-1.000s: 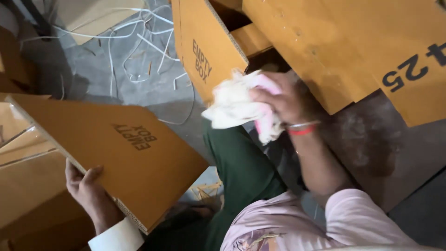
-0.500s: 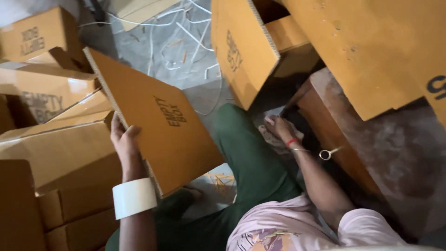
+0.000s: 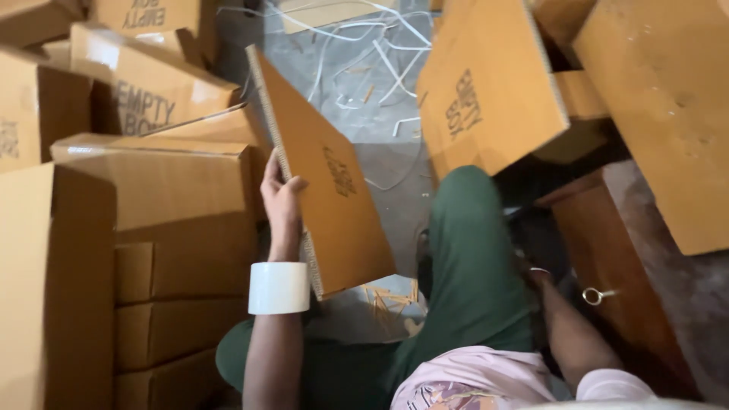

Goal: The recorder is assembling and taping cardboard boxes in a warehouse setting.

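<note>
Step in hand: the left hand (image 3: 279,199) is lifting a flat cardboard sheet (image 3: 323,178) up off the floor (image 3: 395,182), as far as one can judge.
Sheet's place: it stands tilted on edge between the stacked boxes (image 3: 163,220) on the left and the person's green-trousered leg (image 3: 474,266); its lower corner hangs over the floor.
Left hand pose: fingers wrapped round the sheet's near long edge, thumb on the printed face, grasping it firmly; forearm upright, with a roll of white tape (image 3: 279,288) worn round the wrist.
Right hand: reaching down beside the leg, next to a dark wooden cabinet (image 3: 630,281); the hand itself is hidden, so I cannot tell its state.
Next move calls for: probably a second grip to steady the sheet.
</note>
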